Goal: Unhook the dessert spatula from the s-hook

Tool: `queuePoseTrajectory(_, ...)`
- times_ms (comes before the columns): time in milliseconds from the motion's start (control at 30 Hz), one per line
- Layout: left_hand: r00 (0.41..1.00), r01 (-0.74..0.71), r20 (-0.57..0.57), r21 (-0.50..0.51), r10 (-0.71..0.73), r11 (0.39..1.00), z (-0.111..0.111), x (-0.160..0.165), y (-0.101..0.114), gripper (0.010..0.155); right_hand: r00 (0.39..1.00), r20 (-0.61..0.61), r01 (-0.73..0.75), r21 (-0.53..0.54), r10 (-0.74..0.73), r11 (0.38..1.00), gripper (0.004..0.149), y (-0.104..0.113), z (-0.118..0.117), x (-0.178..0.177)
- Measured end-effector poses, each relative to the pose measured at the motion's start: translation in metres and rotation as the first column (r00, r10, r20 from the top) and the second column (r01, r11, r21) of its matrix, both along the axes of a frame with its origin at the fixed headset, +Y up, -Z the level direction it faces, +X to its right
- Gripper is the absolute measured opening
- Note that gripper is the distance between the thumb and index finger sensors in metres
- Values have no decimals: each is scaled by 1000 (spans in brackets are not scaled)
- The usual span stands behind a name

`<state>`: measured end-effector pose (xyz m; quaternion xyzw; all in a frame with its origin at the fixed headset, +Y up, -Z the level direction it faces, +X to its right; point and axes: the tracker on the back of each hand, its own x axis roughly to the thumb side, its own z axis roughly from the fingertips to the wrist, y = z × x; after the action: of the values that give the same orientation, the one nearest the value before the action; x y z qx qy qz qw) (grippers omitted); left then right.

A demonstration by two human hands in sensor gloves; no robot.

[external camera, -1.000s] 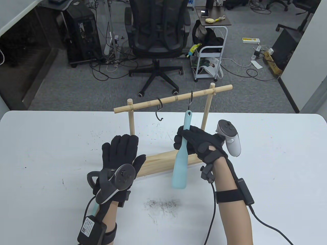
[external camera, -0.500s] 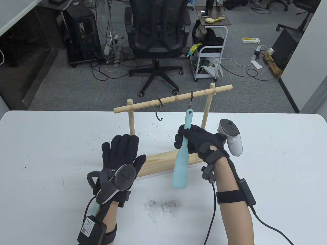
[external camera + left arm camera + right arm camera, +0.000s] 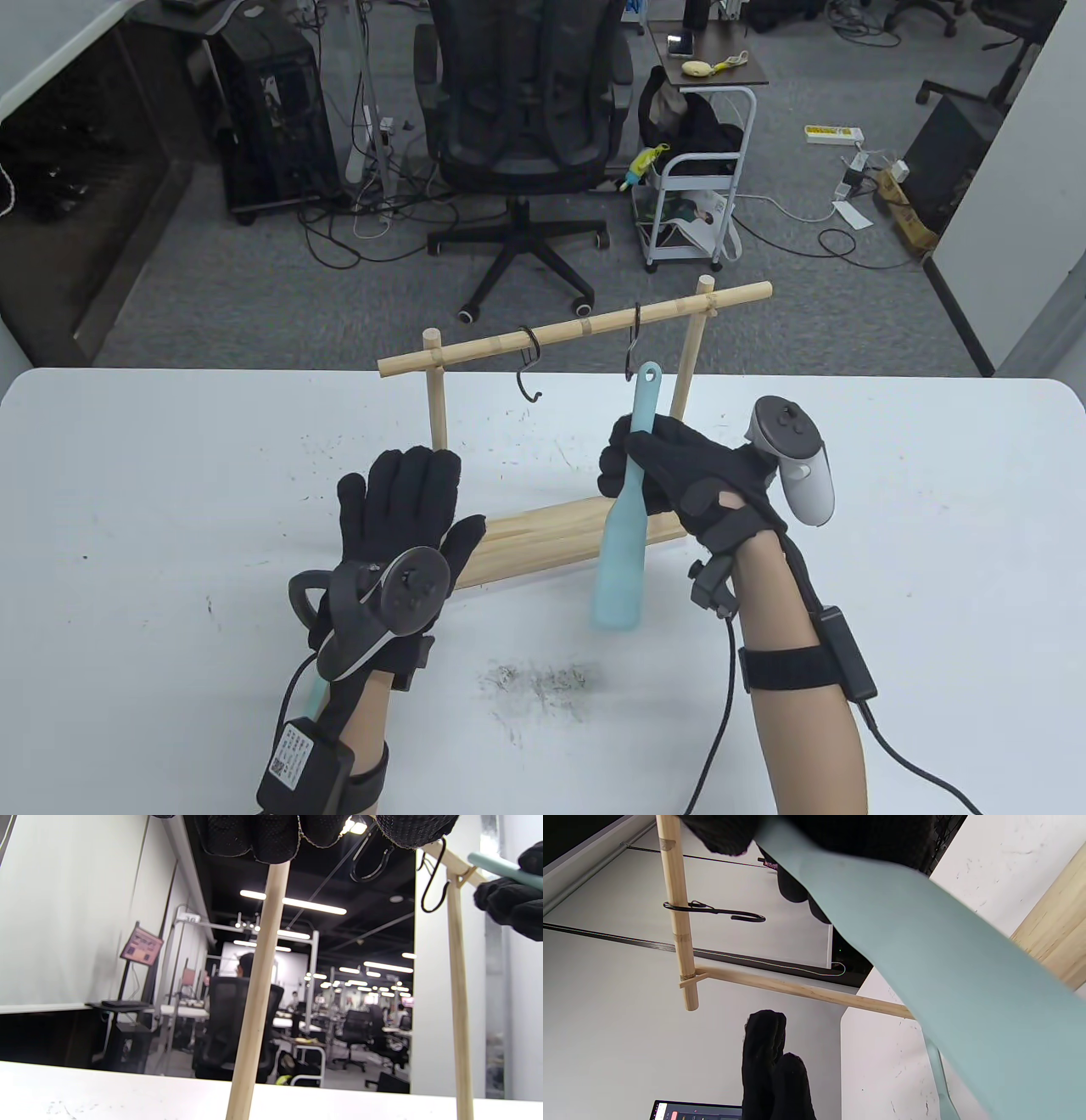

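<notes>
1. Pale blue silicone dessert spatula (image 3: pixel 624 518): gripped mid-handle by my right hand (image 3: pixel 679 480), fingers wrapped round it; its hanging hole sits just beside the black wire s-hook (image 3: pixel 631 348), apparently free.
2. Wooden dowel rack (image 3: pixel 577 327): mid-bench.
3. My left hand (image 3: pixel 399 526): fingers spread flat, over the rack's base.

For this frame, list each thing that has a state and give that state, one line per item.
dessert spatula: off the hook, gripped at its handle, blade hanging down above the table.
right hand: grips the spatula's handle.
left hand: fingers flat and extended, resting on the rack base.
right s-hook: hangs on the crossbar, carrying nothing.
left s-hook: hangs on the crossbar, carrying nothing.
wooden rack: upright on the table.
</notes>
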<state>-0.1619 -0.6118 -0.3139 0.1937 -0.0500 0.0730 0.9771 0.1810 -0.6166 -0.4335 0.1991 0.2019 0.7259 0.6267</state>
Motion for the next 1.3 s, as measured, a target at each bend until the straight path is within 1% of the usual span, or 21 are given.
queuePoseTrajectory(133, 1000, -1, -1, 2, 1, 1000, 0, -1, 0, 74, 999, 43, -26, 4, 26, 1000, 55, 0, 8, 21)
queuePoseTrajectory(267, 1000, 2, -3, 1, -2, 1000, 0, -1, 0, 74, 992, 110, -56, -17, 58, 998, 56, -8, 14, 46)
queuePoseTrajectory(300, 1000, 3, -3, -1, -3, 1000, 0, -1, 0, 74, 989, 133, -67, -29, 70, 997, 57, -13, 16, 56)
queuePoseTrajectory(500, 1000, 6, -5, -7, -6, 1000, 0, -1, 0, 74, 974, 195, -99, -107, 118, 989, 58, -42, 20, 88)
queuePoseTrajectory(633, 1000, 4, -5, -8, -4, 1000, 0, -1, 0, 74, 948, 238, -171, -182, 212, 968, 58, -70, 23, 105)
queuePoseTrajectory(733, 1000, 2, -5, -9, -2, 1000, 0, -1, 0, 74, 931, 266, -195, -220, 251, 956, 58, -84, 23, 111)
queuePoseTrajectory(800, 1000, 2, -3, -9, -3, 1000, 0, -1, 0, 74, 918, 280, -214, -251, 282, 944, 59, -98, 23, 115)
queuePoseTrajectory(1033, 1000, -1, -1, -11, 1, 1000, -1, -2, 0, 74, 879, 287, -281, -333, 381, 900, 59, -130, 20, 119)
queuePoseTrajectory(1233, 1000, 1, 0, -16, -1, 1000, -1, -1, 0, 74, 856, 291, -315, -361, 427, 878, 60, -150, 17, 119)
queuePoseTrajectory(1300, 1000, 2, -1, -17, -2, 1000, -1, -1, 0, 74, 841, 315, -323, -361, 440, 875, 61, -155, 16, 119)
